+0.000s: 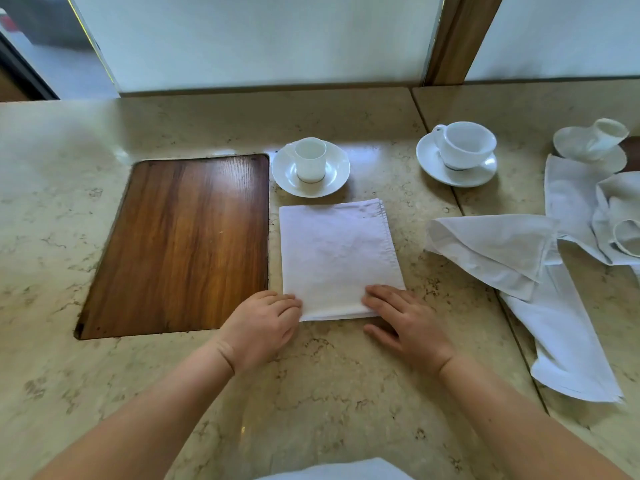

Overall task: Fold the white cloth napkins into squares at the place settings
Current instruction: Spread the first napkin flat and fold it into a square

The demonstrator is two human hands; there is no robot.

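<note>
Folded white cloth napkin (pixel 337 258) lying flat mid beige marble surface (pixel 346 375), beside inset wooden panel (pixel 180 244). Left hand (pixel 265 325), right hand (pixel 405 318) flat, fingers straight, pressing near corners.

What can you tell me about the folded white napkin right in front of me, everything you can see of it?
The folded napkin is plain white cloth, lightly creased, lying flat on the marble table as a several-layered rectangle with a stitched hem along its right edge and layers showing at the far right corner. It lies just right of the inset wooden panel and in front of the small cup and saucer. The left hand touches its near left corner; the right hand rests its fingers on the near right corner.
</note>
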